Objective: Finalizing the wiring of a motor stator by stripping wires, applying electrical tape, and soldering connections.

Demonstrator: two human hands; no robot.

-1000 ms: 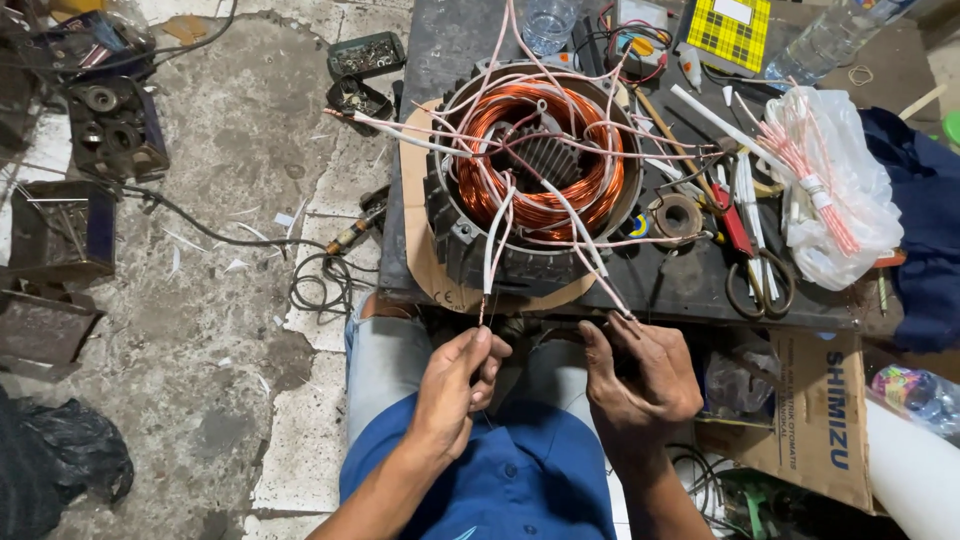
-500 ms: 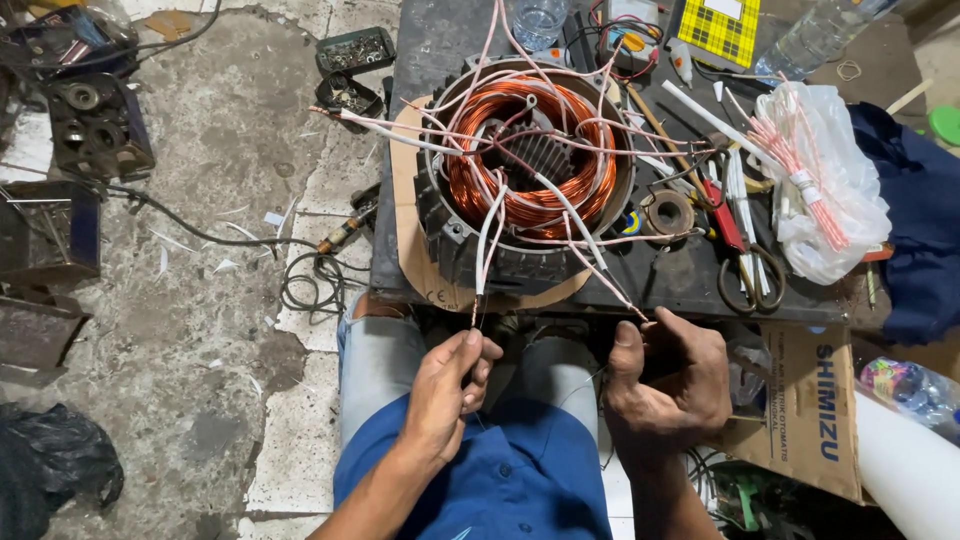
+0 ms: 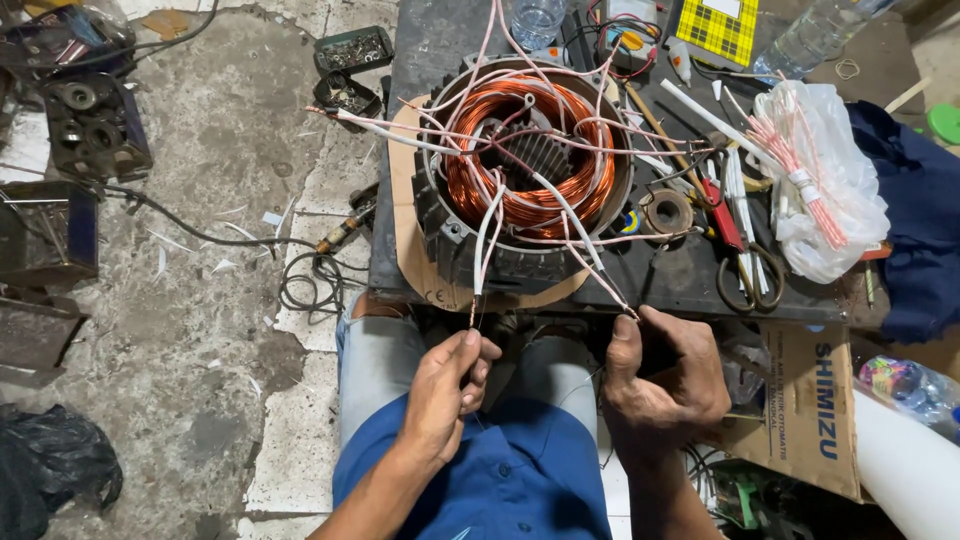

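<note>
A motor stator (image 3: 528, 170) with copper windings stands on a dark workbench (image 3: 690, 280), and several white-sleeved lead wires fan out from it. My left hand (image 3: 448, 390) pinches the bare ends of a sleeved lead pair (image 3: 486, 240) that hangs over the stator's front. My right hand (image 3: 665, 375) pinches the tip of another sleeved lead (image 3: 585, 245) that runs down to the bench's front edge. Both hands are below the bench edge, above my lap.
Scissors (image 3: 752, 270), a red-handled tool (image 3: 722, 215), a tape roll (image 3: 667, 212) and a plastic bag of pink-white sleeves (image 3: 820, 180) lie right of the stator. A cardboard box (image 3: 800, 410) stands at lower right. Metal parts (image 3: 95, 125) and a cable (image 3: 300, 280) lie on the concrete floor.
My right hand has shifted right and up and now pinches a lead's tip at the bench edge. My left hand stays on its lead pair, drawn slightly lower.
</note>
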